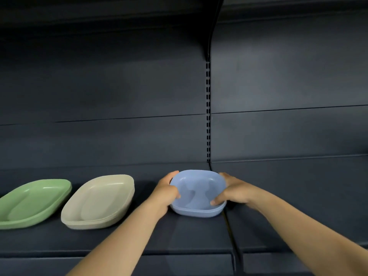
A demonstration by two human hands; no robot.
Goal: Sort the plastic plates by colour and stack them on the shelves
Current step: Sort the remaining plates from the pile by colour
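Note:
A stack of blue plates (198,193) rests on the dark shelf (179,236), near the joint between two shelf sections. My left hand (166,189) grips the stack's left rim, thumb over the edge. My right hand (232,189) grips the right rim the same way. To the left stands a stack of beige plates (99,202), and further left a stack of green plates (32,203), cut off by the frame edge.
A slotted upright (208,112) runs up the dark back panel behind the blue stack. The shelf section to the right (298,206) holds nothing visible. The shelf's front lip (179,253) runs below my forearms.

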